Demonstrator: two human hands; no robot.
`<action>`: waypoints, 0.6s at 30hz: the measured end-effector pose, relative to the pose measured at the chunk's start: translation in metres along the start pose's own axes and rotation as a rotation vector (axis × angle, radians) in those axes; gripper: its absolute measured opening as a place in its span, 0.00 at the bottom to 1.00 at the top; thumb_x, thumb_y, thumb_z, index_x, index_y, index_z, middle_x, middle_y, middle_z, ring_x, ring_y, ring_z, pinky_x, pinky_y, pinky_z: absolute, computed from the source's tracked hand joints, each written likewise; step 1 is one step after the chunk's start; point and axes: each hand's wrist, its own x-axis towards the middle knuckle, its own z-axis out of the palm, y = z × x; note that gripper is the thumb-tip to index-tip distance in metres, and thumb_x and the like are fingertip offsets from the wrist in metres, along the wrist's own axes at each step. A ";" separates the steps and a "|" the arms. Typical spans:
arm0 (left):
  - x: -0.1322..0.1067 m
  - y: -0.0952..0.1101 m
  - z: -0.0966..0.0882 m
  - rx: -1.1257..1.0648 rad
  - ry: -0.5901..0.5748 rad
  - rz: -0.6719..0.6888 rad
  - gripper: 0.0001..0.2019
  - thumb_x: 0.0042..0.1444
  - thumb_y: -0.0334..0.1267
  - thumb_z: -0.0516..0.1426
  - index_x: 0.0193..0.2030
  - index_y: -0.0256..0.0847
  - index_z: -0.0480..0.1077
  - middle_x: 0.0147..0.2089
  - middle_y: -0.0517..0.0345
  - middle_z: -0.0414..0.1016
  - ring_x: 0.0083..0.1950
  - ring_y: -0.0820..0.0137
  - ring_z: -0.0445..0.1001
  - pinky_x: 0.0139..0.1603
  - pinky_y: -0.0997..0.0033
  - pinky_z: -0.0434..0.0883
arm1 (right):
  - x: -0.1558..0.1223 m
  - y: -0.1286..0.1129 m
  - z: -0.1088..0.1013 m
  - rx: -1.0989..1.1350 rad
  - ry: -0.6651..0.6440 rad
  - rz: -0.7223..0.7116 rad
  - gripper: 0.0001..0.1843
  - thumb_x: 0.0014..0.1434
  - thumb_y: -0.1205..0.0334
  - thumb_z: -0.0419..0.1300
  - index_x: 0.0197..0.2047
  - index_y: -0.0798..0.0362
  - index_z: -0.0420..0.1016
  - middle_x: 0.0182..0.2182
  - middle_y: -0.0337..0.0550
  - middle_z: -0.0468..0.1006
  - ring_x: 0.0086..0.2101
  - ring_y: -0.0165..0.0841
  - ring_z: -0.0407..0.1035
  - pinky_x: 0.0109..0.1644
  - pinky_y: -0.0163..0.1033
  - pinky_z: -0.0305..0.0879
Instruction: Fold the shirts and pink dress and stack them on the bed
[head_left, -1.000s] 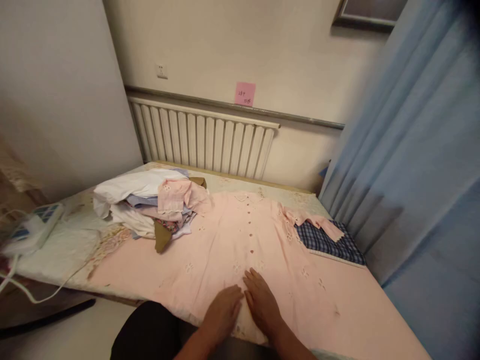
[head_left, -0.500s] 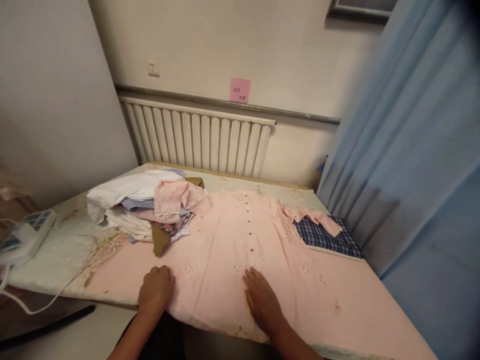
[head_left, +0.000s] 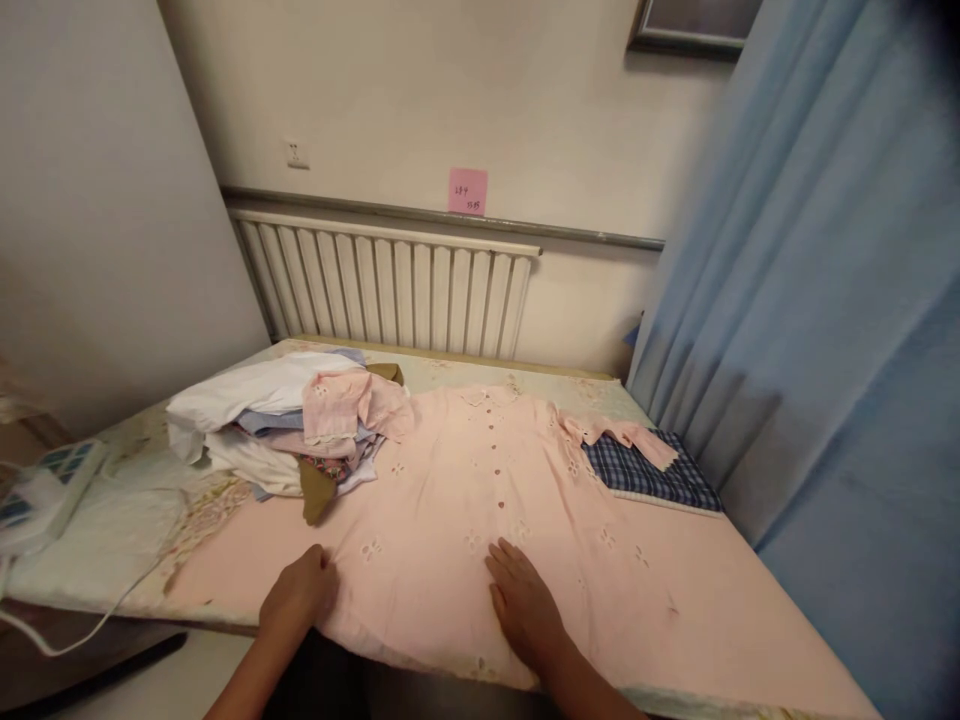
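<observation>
Here you are at the bed-like table (head_left: pixel 127 570), with the pink blouse (head_left: pixel 435 520) spread face up across the middle of the frame, collar toward the top, its row of buttons running down the centre. Your right hand (head_left: pixel 525 605) is down on it at lower centre, palm flat, fingers stretched out close together, the thumb a little apart. Your left hand (head_left: pixel 298 590), at lower left, sits at the blouse's edge with its fingers curled in together; you cannot tell whether cloth is pinched between them.

Over at centre left you have the clothes pile (head_left: pixel 255 385), white, blue and olive pieces heaped together, with one pink sleeve (head_left: pixel 330 405) lying on top. On the right, the other sleeve (head_left: pixel 637 435) rests across a dark plaid cloth (head_left: pixel 660 480).

At the far left edge there's a pale tray-like case (head_left: pixel 75 500) with greenish panels; a whitish object lies on it, too blurred to name. A white cord (head_left: pixel 52 650) loops near it at lower left. Behind the table stands the radiator (head_left: pixel 405 285), and the blue curtain (head_left: pixel 817 300) hangs down your right side.
</observation>
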 end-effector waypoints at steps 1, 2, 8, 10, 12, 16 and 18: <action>0.000 -0.002 0.000 0.000 0.001 0.008 0.08 0.54 0.39 0.46 0.30 0.44 0.64 0.34 0.51 0.76 0.37 0.62 0.75 0.34 0.67 0.64 | 0.000 0.000 0.000 -0.001 -0.002 0.000 0.24 0.60 0.71 0.50 0.60 0.54 0.66 0.60 0.45 0.67 0.63 0.38 0.53 0.64 0.51 0.59; 0.001 -0.004 0.000 0.002 0.000 0.018 0.09 0.55 0.40 0.45 0.30 0.44 0.64 0.34 0.51 0.76 0.37 0.62 0.75 0.34 0.67 0.64 | 0.000 0.000 0.000 -0.001 -0.003 0.000 0.24 0.60 0.71 0.50 0.60 0.54 0.66 0.59 0.45 0.67 0.63 0.38 0.53 0.64 0.51 0.59; -0.006 -0.002 0.000 0.067 0.009 0.024 0.12 0.58 0.41 0.43 0.31 0.43 0.64 0.36 0.50 0.76 0.38 0.61 0.75 0.34 0.66 0.64 | 0.001 -0.001 -0.003 0.002 -0.004 0.006 0.25 0.59 0.72 0.51 0.59 0.53 0.66 0.60 0.44 0.67 0.63 0.38 0.54 0.65 0.50 0.58; -0.012 0.004 -0.002 0.115 0.061 0.034 0.13 0.59 0.40 0.42 0.34 0.42 0.66 0.38 0.48 0.76 0.40 0.60 0.75 0.36 0.65 0.64 | 0.001 -0.001 -0.003 0.001 0.002 0.005 0.25 0.59 0.72 0.51 0.59 0.53 0.67 0.60 0.44 0.67 0.63 0.38 0.54 0.65 0.50 0.58; -0.018 0.013 -0.001 0.192 0.159 0.073 0.14 0.59 0.39 0.42 0.37 0.40 0.67 0.41 0.45 0.75 0.44 0.58 0.73 0.39 0.63 0.65 | 0.001 -0.001 -0.004 0.001 0.015 0.001 0.25 0.58 0.72 0.51 0.59 0.53 0.67 0.59 0.44 0.67 0.62 0.38 0.54 0.65 0.49 0.58; -0.029 0.040 0.015 0.277 0.327 0.251 0.16 0.60 0.35 0.42 0.44 0.38 0.70 0.48 0.44 0.74 0.51 0.56 0.69 0.49 0.58 0.64 | 0.000 -0.001 -0.003 0.006 0.051 -0.006 0.25 0.58 0.72 0.51 0.59 0.52 0.67 0.59 0.45 0.68 0.62 0.38 0.55 0.64 0.49 0.59; -0.031 0.055 0.034 0.238 0.368 0.371 0.19 0.60 0.34 0.43 0.51 0.36 0.69 0.57 0.44 0.70 0.58 0.58 0.65 0.57 0.59 0.62 | 0.000 -0.001 -0.003 0.010 0.065 -0.010 0.25 0.58 0.72 0.51 0.59 0.52 0.67 0.59 0.45 0.68 0.62 0.38 0.55 0.64 0.50 0.59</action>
